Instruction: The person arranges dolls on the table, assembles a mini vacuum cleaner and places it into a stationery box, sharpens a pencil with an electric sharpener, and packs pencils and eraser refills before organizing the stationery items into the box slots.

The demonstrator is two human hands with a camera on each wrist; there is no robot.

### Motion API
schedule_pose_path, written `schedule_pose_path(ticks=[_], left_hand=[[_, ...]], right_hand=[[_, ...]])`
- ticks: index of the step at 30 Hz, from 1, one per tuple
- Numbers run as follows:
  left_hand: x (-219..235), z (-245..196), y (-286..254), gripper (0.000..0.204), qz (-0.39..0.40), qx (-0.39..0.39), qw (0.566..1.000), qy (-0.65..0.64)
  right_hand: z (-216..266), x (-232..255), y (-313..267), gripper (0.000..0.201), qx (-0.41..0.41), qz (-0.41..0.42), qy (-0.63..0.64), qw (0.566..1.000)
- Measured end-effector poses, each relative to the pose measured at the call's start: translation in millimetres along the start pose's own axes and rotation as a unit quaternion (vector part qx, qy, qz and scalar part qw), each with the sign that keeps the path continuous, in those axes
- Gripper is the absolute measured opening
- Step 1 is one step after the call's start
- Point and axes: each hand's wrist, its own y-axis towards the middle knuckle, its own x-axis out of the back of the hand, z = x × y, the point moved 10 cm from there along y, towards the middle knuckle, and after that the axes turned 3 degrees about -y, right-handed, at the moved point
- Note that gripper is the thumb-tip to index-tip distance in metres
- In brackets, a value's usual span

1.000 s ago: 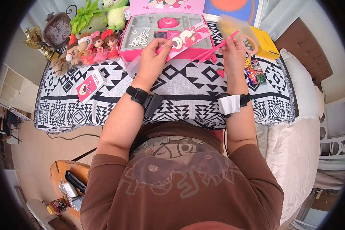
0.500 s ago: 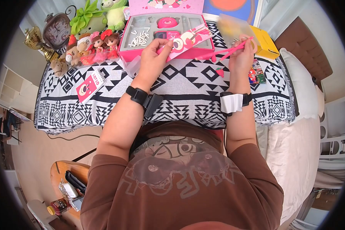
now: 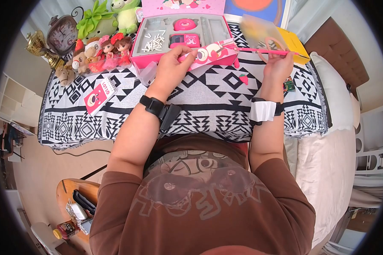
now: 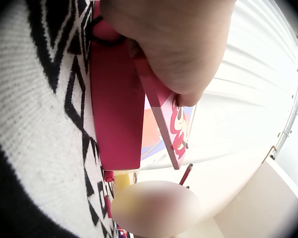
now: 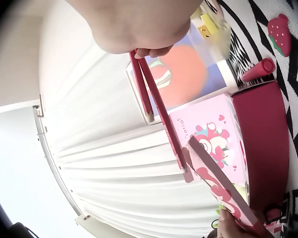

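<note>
My left hand grips one end of a flat pink cartoon box, tilted over the front edge of the large pink gift box. My right hand pinches pink pencils by one end. Two of them show in the right wrist view, a shorter pencil and a longer pencil whose far end meets the flat box's end. The left wrist view has the flat box under the left hand.
A strawberry-shaped item and a Lotso notepad lie on the patterned cloth. Dolls, plush toys and a trophy stand at the left. At the right are a tape-like ring and a yellow box.
My right hand has moved right and slightly down with the pencils, which now lie closer together and nearly level. The flat box has tilted lower, uncovering more of the gift box's tray.
</note>
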Motion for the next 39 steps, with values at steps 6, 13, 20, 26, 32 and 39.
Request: schedule_pose_path(ticks=[6,13,20,26,32,39], left_hand=[[-6,-2,-2,0.026,0.028,0.004,1.0,-0.002],[-14,7,-1,0.025,0.054,0.001,0.998,-0.03],[-16,8,-1,0.025,0.058,-0.006,0.998,-0.027],[-15,8,0,0.025,0.053,-0.007,0.998,-0.021],[-15,9,0,0.025,0.053,-0.004,0.998,-0.025],[-14,7,0,0.025,0.05,-0.015,0.998,-0.019]], right_hand=[[10,8,8,0.031,0.066,-0.011,-0.012,0.998],[20,-3,-1,0.025,0.113,-0.013,-0.052,0.992],[4,-17,-3,0.022,0.07,0.054,-0.062,0.994],[-9,-28,-8,0.021,0.039,0.089,-0.067,0.993],[-12,-38,-11,0.023,0.027,0.154,-0.047,0.987],[-12,-25,-1,0.02,0.004,0.123,0.029,0.992]])
